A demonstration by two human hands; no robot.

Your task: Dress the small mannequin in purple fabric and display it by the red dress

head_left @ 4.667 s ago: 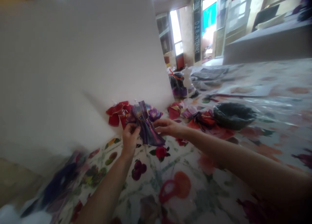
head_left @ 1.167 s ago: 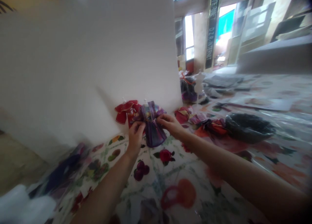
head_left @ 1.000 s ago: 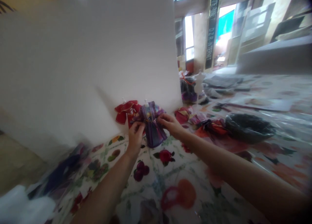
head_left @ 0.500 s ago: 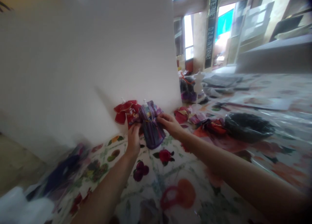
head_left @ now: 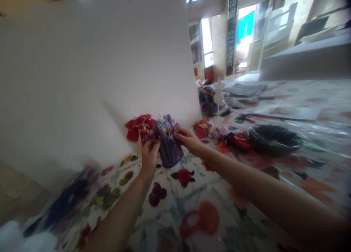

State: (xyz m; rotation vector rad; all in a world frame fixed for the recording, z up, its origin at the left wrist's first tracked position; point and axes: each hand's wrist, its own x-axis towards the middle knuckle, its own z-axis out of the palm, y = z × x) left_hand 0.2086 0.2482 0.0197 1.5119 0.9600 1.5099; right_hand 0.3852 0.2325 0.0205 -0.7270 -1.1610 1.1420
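A small purple doll dress [head_left: 170, 149] with beaded trim on its chest stands upright on a white miniature mannequin, whose neck knob [head_left: 161, 115] shows above the collar. My left hand [head_left: 150, 153] pinches the dress's left sleeve. With thumb and fingers closed, my right hand [head_left: 188, 138] grips the dress at its right side by the waist. Just behind and to the left is a red doll dress [head_left: 138, 124] with gold edging, on a similar stand and partly covered by the purple one.
A white board [head_left: 109, 61] rises behind the dresses. To the right stand a bare white mini mannequin [head_left: 218, 93], red and orange cloth pieces [head_left: 233, 142] and a black plastic-wrapped bundle [head_left: 274, 139]. Dark blue fabric [head_left: 67, 197] lies at left on the fruit-patterned tablecloth [head_left: 175, 193].
The whole view has shifted slightly, so everything sits a little further left. Both hands keep their hold on the purple dress, with only small finger movement.
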